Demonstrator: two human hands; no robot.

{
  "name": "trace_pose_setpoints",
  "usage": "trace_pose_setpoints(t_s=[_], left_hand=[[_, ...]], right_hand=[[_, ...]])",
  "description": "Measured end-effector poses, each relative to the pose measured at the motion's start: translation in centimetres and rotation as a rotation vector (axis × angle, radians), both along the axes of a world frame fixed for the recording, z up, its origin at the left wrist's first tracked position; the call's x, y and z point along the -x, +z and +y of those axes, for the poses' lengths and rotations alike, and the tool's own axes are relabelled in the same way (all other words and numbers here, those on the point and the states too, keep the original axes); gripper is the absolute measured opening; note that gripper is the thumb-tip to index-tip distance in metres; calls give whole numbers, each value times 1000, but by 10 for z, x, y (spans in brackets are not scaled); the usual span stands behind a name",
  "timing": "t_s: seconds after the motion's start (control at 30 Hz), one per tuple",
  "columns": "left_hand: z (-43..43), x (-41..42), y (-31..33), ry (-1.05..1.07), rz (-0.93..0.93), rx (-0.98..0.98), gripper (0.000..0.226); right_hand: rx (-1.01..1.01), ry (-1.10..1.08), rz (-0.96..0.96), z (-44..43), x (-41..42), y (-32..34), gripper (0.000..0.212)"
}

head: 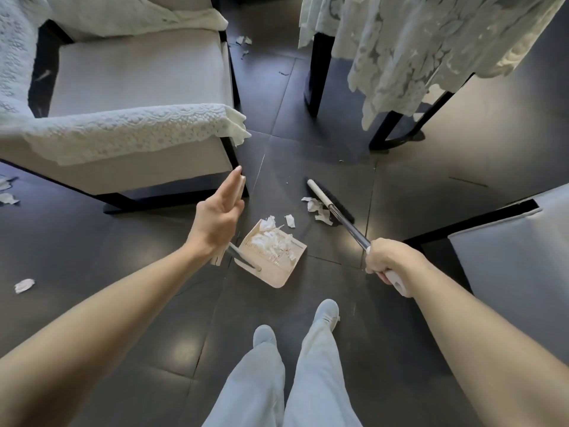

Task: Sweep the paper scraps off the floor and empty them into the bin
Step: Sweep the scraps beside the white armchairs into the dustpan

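Two tools in use. Left hand (220, 217) holds the upright handle of a beige plastic dustpan (278, 272): index finger laid straight along the grip, other fingers seem closed round it, thumb hidden. Dustpan sits flat on the dark glossy floor tiles (154, 334), mouth facing away from the person, toothed ridge inside near the handle end. It holds a heap of torn white paper scraps (271, 241), crumpled and ragged-edged, piled toward the open lip.

Right hand (391, 260) is fisted round the white grip of a long broom (331, 201): silver metal shaft, white bar head, black bristles, head down at the floor just beyond the dustpan to the right. A small scrap cluster (317, 209) lies against the bristles, and one loose piece (290, 220) lies between cluster and dustpan mouth. Stray scraps lie far left (24, 285) and beyond the armchair (244, 41).

Cream upholstered armchair (138, 87), dark frame, with white lace covers over arm and back. Table with dark legs under a white floral lace cloth (431, 41). Person wears pale trousers (317, 380) and pale shoes.
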State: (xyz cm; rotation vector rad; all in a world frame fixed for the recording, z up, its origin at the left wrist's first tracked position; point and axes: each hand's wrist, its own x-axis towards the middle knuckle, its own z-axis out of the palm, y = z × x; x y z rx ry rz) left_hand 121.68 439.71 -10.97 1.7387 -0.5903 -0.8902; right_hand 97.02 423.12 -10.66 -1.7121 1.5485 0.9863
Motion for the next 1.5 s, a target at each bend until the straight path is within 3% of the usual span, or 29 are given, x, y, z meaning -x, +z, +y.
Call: trace_pose_setpoints(t_s=[0.1, 0.17, 0.3, 0.57, 0.93, 1.17, 1.3, 1.5], left_hand=[[-16, 3, 6, -13, -29, 0, 64], [-25, 6, 9, -12, -38, -5, 64], [-28, 4, 11, -3, -54, -29, 63], [-18, 1, 5, 1, -43, -4, 64], [-54, -10, 8, 116, -34, -5, 67], [-113, -7, 19, 132, -148, -85, 67], [-136, -6, 26, 124, -217, -145, 64], [-133, -4, 22, 181, -201, -143, 65]], right_hand=[[-101, -41, -123, 8, 5, 3, 27], [-122, -47, -209, 15, 7, 8, 37], [-209, -11, -139, 35, 8, 15, 55], [-380, -236, -142, 4, 57, 61, 70], [-296, -288, -220, -104, 59, 77, 71], [-219, -297, -258, -192, 34, 57, 45], [-17, -99, -261, -221, 6, 38, 31], [171, 129, -128, -249, -27, 3, 33]])
